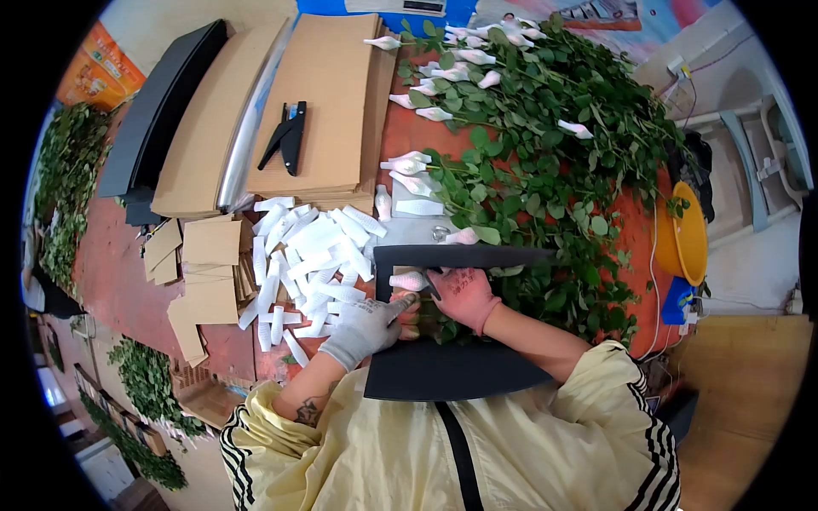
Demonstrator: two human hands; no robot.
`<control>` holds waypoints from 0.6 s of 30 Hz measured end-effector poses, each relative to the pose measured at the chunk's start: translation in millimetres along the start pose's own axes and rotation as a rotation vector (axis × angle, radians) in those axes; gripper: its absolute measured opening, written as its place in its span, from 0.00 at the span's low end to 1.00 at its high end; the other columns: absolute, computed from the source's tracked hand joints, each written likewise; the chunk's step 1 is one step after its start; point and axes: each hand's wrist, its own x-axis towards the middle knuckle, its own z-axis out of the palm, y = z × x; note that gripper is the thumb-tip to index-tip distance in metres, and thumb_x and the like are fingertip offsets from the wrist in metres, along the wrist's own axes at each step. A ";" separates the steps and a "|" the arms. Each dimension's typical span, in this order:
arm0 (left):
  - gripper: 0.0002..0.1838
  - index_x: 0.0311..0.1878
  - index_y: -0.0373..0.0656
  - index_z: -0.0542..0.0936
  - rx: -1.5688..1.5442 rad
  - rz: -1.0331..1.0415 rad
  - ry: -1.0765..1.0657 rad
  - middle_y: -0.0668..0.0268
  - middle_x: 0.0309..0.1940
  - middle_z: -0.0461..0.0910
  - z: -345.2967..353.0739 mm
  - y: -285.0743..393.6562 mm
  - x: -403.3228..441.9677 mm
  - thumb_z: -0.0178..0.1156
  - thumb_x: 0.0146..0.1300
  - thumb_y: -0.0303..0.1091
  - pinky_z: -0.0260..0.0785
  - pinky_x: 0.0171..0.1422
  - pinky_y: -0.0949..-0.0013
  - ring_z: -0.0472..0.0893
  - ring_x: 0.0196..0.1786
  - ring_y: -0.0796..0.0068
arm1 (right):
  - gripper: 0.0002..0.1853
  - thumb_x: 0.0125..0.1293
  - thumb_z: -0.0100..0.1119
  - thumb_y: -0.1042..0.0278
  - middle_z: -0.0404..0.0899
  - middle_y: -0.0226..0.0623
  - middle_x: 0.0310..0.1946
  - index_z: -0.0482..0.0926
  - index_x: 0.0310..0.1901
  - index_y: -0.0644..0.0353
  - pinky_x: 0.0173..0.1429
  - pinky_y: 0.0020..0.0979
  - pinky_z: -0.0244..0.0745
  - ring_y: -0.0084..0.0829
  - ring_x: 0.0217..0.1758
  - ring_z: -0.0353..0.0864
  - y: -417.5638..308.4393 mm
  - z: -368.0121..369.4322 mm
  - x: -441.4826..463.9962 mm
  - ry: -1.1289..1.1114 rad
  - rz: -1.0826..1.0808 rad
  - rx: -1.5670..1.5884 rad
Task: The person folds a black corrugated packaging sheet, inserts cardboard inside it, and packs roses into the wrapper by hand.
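Observation:
My right hand (465,298), in a reddish-pink glove, is closed on the stem of a rose (409,281) just behind its bud, which wears a white mesh sleeve. My left hand (366,329), in a grey-white glove, curls against several pinkish rose heads (409,328), its thumb close under the sleeved bud. Its fingertips are partly hidden. Both hands work inside a black holder (456,371) with raised sides. White mesh sleeves (315,255) lie heaped beside my left hand.
Leafy roses (545,170) with sleeved buds cover the right of the red table (119,255). A black stapler (285,140) lies on stacked cardboard sheets (328,77). Small cardboard pieces (211,243) lie left of the sleeves. A yellow basin (686,234) stands at the right edge.

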 end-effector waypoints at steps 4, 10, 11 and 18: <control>0.28 0.65 0.59 0.67 0.014 -0.009 -0.041 0.53 0.36 0.81 -3.7 3.6 -0.6 0.48 0.57 0.38 0.71 0.42 0.54 0.81 0.37 0.53 | 0.16 0.55 0.50 0.62 0.76 0.40 0.44 0.76 0.45 0.57 0.51 0.41 0.69 0.41 0.51 0.74 -5.3 -0.7 0.5 -0.010 0.012 0.049; 0.24 0.61 0.53 0.70 -0.162 0.086 0.132 0.52 0.38 0.81 7.2 -13.0 1.9 0.51 0.60 0.41 0.71 0.44 0.54 0.80 0.40 0.48 | 0.14 0.59 0.46 0.64 0.77 0.40 0.44 0.76 0.44 0.58 0.51 0.42 0.69 0.40 0.50 0.75 -4.9 24.2 -1.7 0.046 0.006 0.115; 0.24 0.61 0.53 0.70 -0.159 0.089 0.135 0.52 0.38 0.81 5.5 -16.2 3.3 0.51 0.60 0.41 0.71 0.44 0.54 0.80 0.40 0.48 | 0.14 0.60 0.44 0.65 0.77 0.41 0.44 0.75 0.43 0.59 0.51 0.43 0.69 0.41 0.50 0.75 -4.8 25.4 -1.0 0.022 0.040 0.159; 0.15 0.40 0.42 0.77 -0.314 -0.130 0.394 0.49 0.34 0.80 15.4 -21.4 31.8 0.53 0.63 0.44 0.70 0.44 0.52 0.79 0.39 0.48 | 0.15 0.62 0.42 0.66 0.75 0.44 0.49 0.74 0.46 0.61 0.55 0.45 0.67 0.42 0.53 0.74 -7.2 19.0 0.4 0.013 0.057 0.144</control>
